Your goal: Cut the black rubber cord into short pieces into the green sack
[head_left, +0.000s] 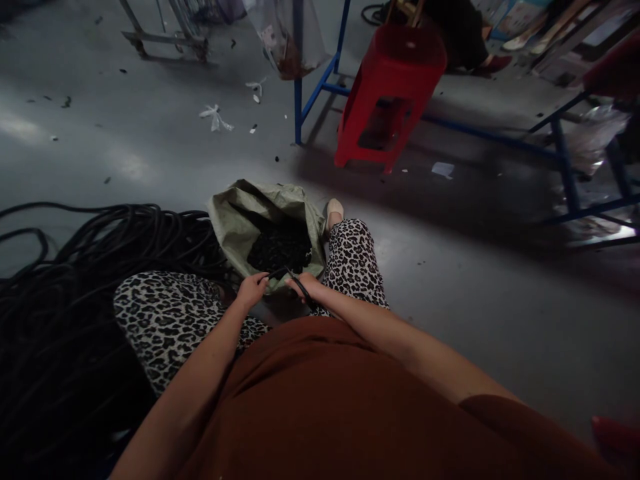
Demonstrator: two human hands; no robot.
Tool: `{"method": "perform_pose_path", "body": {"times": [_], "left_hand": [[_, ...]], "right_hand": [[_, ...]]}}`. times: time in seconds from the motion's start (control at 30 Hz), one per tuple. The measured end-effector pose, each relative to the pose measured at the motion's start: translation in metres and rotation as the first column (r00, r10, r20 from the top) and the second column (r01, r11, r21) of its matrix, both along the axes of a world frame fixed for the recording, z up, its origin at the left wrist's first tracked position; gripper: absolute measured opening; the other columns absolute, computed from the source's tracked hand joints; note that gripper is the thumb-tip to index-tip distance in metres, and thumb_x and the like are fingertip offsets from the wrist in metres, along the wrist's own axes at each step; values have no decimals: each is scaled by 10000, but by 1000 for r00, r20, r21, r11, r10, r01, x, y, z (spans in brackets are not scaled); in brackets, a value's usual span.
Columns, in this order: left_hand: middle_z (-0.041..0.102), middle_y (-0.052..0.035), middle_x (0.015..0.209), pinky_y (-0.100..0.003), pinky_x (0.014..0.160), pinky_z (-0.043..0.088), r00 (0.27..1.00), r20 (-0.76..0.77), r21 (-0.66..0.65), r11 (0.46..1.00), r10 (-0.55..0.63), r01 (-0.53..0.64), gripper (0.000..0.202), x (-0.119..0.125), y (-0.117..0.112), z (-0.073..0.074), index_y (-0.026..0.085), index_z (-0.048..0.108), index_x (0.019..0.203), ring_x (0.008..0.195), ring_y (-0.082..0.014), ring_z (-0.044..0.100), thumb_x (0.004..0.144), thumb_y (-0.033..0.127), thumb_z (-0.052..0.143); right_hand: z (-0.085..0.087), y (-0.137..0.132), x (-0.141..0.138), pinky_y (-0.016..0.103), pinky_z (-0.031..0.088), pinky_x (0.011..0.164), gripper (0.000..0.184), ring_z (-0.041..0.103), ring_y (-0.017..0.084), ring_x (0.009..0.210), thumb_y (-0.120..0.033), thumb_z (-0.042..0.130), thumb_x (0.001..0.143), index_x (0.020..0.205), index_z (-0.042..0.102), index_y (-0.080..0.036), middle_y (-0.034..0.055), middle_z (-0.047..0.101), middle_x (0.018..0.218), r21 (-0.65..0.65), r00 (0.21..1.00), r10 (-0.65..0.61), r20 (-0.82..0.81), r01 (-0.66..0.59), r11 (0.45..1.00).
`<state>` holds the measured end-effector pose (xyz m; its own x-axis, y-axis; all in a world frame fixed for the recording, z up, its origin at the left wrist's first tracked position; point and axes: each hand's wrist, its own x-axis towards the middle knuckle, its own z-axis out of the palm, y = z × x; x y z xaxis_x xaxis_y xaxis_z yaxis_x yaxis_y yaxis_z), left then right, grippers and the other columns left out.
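Observation:
My left hand [253, 291] is closed on a thin black rubber tube [276, 273], whose end reaches toward my right hand. Gripped in my right hand [307, 287] is a pair of scissors [302, 288] with black handles; the blades point left, close to the tube's end. Whether they touch it I cannot tell. Both hands are over the near rim of an open pale green woven sack [227, 227] standing between my legs. Many small black pieces [280, 249] lie inside it. A large heap of long black tubing [135, 233] spreads beside my left leg.
A red plastic stool [395, 73] stands ahead, near a blue metal frame [299, 110] with a clear plastic bag [285, 40] hanging from it. White scraps [216, 119] lie on the floor. A wheeled trolley [165, 40] is at the far left; another person's leg [463, 40] shows behind the stool.

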<state>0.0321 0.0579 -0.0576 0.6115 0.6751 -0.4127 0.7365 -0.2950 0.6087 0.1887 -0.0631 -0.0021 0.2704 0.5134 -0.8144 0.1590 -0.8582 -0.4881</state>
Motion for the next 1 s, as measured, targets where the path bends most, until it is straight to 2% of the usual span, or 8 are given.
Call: {"method": "perform_pose_path", "body": {"times": [0.1, 0.33, 0.47, 0.57, 0.7, 0.83, 1.0], "left_hand": [[736, -61, 803, -297, 805, 529, 1000, -29, -16, 1000, -4, 4, 387, 0, 0, 1, 111, 676, 1126, 827, -206, 680, 823, 246, 477], [736, -58, 816, -297, 816, 527, 1000, -23, -8, 1000, 5, -5, 373, 0, 1, -2, 117, 684, 1115, 840, -210, 679, 814, 231, 497], [736, -72, 899, -319, 854, 519, 1000, 10, 19, 999, 27, -27, 371, -2, 3, -6, 123, 681, 1117, 890, -219, 674, 812, 243, 506], [733, -71, 943, -333, 882, 512, 997, 44, 35, 997, 61, -63, 372, -3, 3, -8, 137, 678, 1120, 925, -224, 668, 816, 262, 505], [729, -80, 973, -339, 909, 504, 993, 60, 42, 994, 100, -103, 380, -3, 4, -6, 126, 672, 1122, 962, -229, 660, 813, 271, 504], [719, -79, 1033, -335, 936, 491, 992, 70, 58, 992, 106, -110, 358, -2, 3, -3, 136, 686, 1088, 1001, -226, 650, 801, 258, 510], [731, -69, 972, -334, 910, 508, 993, 89, 41, 996, 81, -85, 350, -1, 1, -3, 147, 691, 1079, 954, -222, 664, 798, 261, 516]], "right_hand": [[0, -1, 0, 220, 429, 355, 402, 539, 141, 350, -460, 548, 860, 937, 688, -91, 68, 650, 656, 11, 1000, 32, -1, -32, 999], [5, -1, 1, 195, 413, 334, 360, 521, 132, 337, -446, 573, 849, 836, 679, -102, 17, 566, 506, 5, 1000, 6, -2, -6, 1000], [8, 0, 3, 198, 416, 336, 445, 513, 134, 328, -519, 579, 846, 821, 666, -84, 14, 538, 458, -35, 999, -34, 10, 34, 999], [1, 1, 2, 208, 419, 331, 560, 516, 141, 326, -623, 539, 834, 822, 661, -77, 23, 538, 449, -40, 998, -43, -35, 42, 998], [-15, 0, -1, 225, 432, 334, 655, 533, 156, 340, -712, 472, 819, 935, 657, -94, 20, 551, 469, 2, 992, -25, -124, 26, 1000], [-23, -3, -2, 227, 443, 344, 693, 560, 171, 370, -740, 463, 802, 974, 659, -98, 20, 551, 471, 42, 988, 30, -151, -24, 999], [-25, -3, -1, 222, 458, 357, 667, 566, 164, 398, -723, 479, 805, 985, 657, -106, 24, 567, 499, 61, 986, 42, -161, -33, 998]]}}
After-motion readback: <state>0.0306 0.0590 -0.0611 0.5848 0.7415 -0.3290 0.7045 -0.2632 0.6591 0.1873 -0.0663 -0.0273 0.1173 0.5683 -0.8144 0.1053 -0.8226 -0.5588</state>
